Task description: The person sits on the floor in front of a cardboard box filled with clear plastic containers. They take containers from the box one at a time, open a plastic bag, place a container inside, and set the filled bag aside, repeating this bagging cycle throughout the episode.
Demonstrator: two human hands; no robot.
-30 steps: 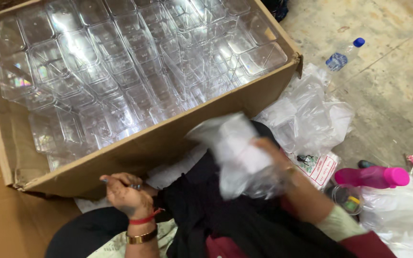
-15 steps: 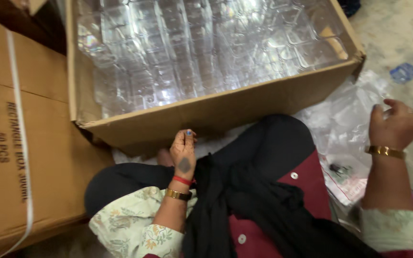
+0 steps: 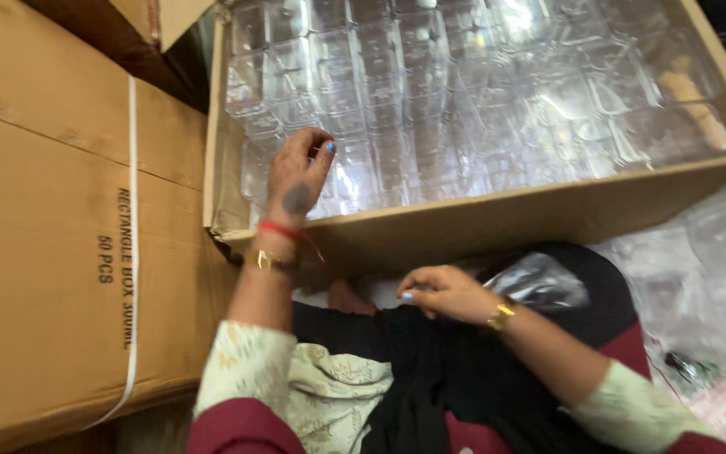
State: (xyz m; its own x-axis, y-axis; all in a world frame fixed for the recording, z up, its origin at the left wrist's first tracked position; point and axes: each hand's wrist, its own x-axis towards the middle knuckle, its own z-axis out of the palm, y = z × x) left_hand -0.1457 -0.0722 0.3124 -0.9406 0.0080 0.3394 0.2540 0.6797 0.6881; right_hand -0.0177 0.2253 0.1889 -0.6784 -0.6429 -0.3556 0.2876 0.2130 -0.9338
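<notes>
Up front, the left hand (image 3: 298, 176) reaches over the near wall of a large open cardboard box (image 3: 497, 220) and rests among the clear plastic containers (image 3: 464, 101) packed inside it. Its fingers (image 3: 323, 151) are loosely curled, tips down on the containers at the box's near left corner; whether they actually pinch one of them I cannot tell, since the clear plastic glares and blurs together. The containers fill the box from wall to wall in tight rows, so the ones beside the hand crowd it on every side.

The right hand (image 3: 445, 292) lies low on the lap, just below the box's near wall, its fingers bent inward against dark cloth (image 3: 430, 370); what they pinch, if anything, is not clear. A gold bangle (image 3: 502, 317) sits on that wrist, and a red thread with another bangle (image 3: 269, 259) on the left wrist.

To the left stands a sealed brown carton (image 3: 44, 252) bound with a white strap (image 3: 132, 252), pressed close against the open box. To the right, crumpled clear plastic bags (image 3: 699, 277) lie on the floor near the knee, one dark shiny wrapper (image 3: 539, 282) tucked just beside the right wrist. The box's near wall stands between the lap and the containers.
</notes>
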